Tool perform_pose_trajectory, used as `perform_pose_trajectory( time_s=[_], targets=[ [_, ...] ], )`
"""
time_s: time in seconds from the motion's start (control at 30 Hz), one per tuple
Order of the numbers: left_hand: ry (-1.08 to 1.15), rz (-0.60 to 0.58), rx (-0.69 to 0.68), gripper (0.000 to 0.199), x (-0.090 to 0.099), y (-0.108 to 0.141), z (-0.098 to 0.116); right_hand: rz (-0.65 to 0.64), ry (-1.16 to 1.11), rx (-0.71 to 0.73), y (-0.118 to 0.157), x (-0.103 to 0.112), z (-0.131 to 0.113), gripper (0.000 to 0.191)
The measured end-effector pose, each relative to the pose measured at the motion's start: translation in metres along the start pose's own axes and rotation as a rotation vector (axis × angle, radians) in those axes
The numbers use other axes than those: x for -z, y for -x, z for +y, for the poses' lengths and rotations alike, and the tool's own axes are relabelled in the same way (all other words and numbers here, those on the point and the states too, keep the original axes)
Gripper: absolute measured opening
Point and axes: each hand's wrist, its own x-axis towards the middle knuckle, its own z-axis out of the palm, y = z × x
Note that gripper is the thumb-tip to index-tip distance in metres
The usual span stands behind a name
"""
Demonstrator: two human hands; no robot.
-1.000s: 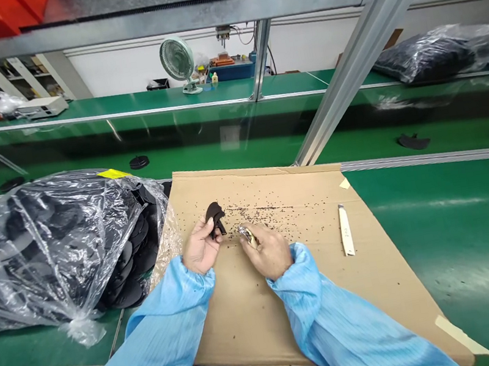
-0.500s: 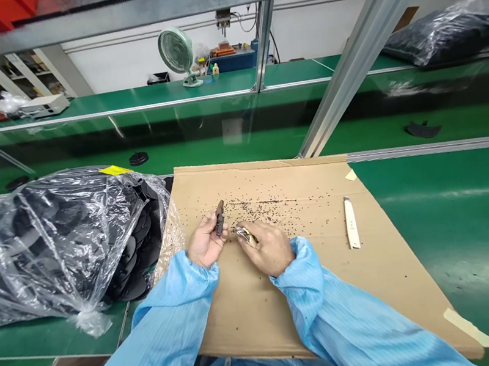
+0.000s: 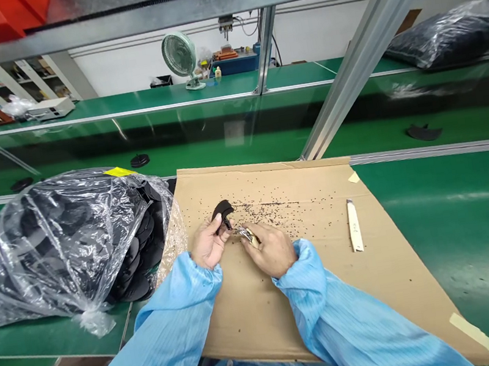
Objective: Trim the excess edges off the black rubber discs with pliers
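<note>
Cardboard (image 3: 359,294) covers the middle of the green counter (image 3: 455,224), strewn with dark specks (image 3: 271,208) around and beyond the hands. On the left, a bulging clear plastic bag (image 3: 51,251) full of dark flat pieces crowds close against it. A pale, narrow object (image 3: 354,226) with handwriting lies on the cardboard's right part, and a metal post (image 3: 347,68) slants up beside its far edge. The left hand (image 3: 209,244) has its fingers closed on a curved black piece (image 3: 221,209), held up over the cardboard. The right hand (image 3: 276,251) keeps its fingers wrapped round a metal-tipped tool (image 3: 247,234), its tip just beside the piece; whether they touch, I cannot tell.
</note>
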Motion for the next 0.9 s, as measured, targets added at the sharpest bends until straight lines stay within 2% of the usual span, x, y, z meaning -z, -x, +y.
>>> perform_pose_trajectory(
  time_s=[0.1, 0.4, 0.63, 0.9],
  targets=[
    [-0.012, -0.033, -0.025, 0.005, 0.0006, 0.0002, -0.0008, -0.01, 0.012, -0.009, 0.0003, 0.0003, 0.0001, 0.028],
    [-0.134, 0.006, -0.078, 0.034, -0.004, 0.0043, 0.0009, -0.009, -0.015, -0.048, -0.002, 0.0024, -0.001, 0.025],
    [-0.198, 0.073, -0.261, 0.051, -0.0052, 0.0042, -0.0049, -0.041, 0.006, -0.087, -0.0024, 0.001, 0.0004, 0.026],
    [-0.259, 0.124, -0.315, 0.051, -0.0043, 0.003, -0.0067, -0.071, 0.058, -0.11, -0.0034, 0.0025, -0.0011, 0.026]
  ],
)
